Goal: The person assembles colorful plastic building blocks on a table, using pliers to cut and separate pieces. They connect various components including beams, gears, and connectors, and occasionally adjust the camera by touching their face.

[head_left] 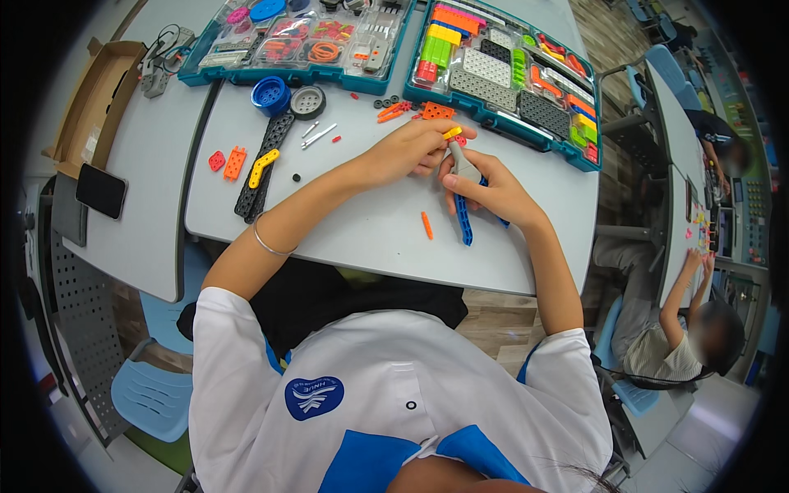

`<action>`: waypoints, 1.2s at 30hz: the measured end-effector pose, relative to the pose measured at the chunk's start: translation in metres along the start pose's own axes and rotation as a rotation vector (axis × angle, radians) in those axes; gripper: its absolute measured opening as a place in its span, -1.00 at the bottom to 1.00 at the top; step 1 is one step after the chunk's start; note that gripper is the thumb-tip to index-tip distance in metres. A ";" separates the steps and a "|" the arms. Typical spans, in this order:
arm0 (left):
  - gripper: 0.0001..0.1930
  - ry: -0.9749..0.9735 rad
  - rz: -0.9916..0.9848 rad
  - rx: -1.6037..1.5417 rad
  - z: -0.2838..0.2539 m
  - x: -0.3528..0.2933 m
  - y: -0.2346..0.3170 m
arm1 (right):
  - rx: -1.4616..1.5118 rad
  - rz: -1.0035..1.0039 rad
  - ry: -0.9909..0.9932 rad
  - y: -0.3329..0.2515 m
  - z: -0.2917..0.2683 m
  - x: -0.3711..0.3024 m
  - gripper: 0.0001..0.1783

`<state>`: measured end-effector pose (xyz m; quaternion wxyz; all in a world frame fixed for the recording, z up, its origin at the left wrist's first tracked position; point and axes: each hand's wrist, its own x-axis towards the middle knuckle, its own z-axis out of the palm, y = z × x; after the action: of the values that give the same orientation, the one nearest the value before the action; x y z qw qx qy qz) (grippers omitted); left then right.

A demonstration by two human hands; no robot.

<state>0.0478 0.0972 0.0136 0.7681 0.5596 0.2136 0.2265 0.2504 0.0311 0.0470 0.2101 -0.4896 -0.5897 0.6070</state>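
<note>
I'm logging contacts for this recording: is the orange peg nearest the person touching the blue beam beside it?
Apart. The head view shows a strip of pale tabletop between the orange peg and the blue beam.

Cardboard box (90, 100): open, on the tabletop (152, 234) to my left.
Phone (102, 191): black, lying flat, nearer me than the box.
Grey device with cables (154, 80): just right of the box.
Chair (152, 400): light blue, slotted, at my left.
Person (662, 359): in a striped top, at another table (677, 246) to my right.
Floor (497, 324): wood-patterned, visible past my table's near edge.
</note>
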 end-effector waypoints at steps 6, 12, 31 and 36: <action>-0.54 -0.041 0.014 0.056 -0.004 -0.001 -0.003 | 0.007 -0.011 -0.004 0.000 0.001 -0.001 -0.66; -0.56 -0.037 0.017 0.175 0.000 -0.003 0.003 | 0.010 0.004 -0.005 0.004 0.002 0.000 -0.72; -0.69 0.197 0.342 0.332 0.018 0.004 -0.001 | 0.080 -0.111 0.069 -0.005 0.002 -0.003 -0.69; -0.69 0.316 0.386 0.378 0.027 0.001 0.001 | 0.082 -0.147 0.037 -0.009 0.002 -0.004 -0.70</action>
<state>0.0649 0.0773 0.0219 0.5507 0.6804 0.2585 0.4086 0.2478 0.0292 0.0560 0.2849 -0.4470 -0.5947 0.6045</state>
